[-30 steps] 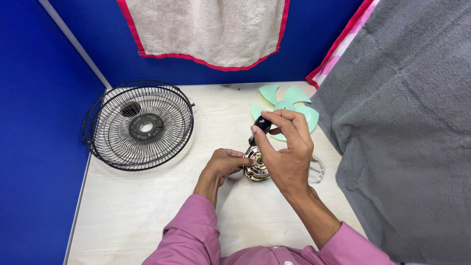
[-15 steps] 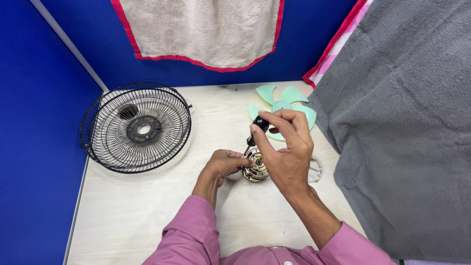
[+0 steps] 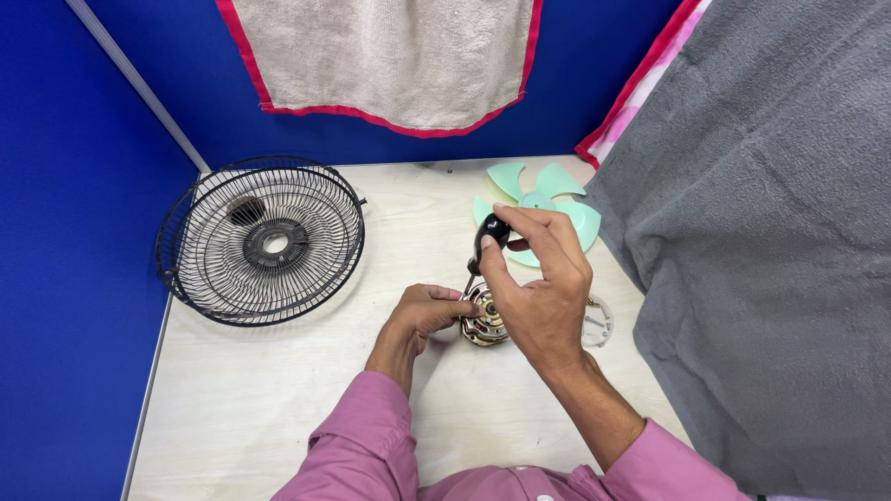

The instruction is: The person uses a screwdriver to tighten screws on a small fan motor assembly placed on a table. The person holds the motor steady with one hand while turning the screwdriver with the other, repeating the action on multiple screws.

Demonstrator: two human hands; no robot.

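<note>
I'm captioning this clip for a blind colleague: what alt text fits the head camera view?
A person's right hand holds a black-handled screwdriver upright over a small metal fan motor, which the left hand steadies on a pale wooden table. A black wire fan guard lies to the left and a mint-green plastic fan blade behind.

The counter is pale, with a light wood look. On it, at the left, lies a black wire fan guard. At the far right lies a mint green fan blade. Near the middle stands a metal fan motor, and just beside it a clear round ring.
</note>
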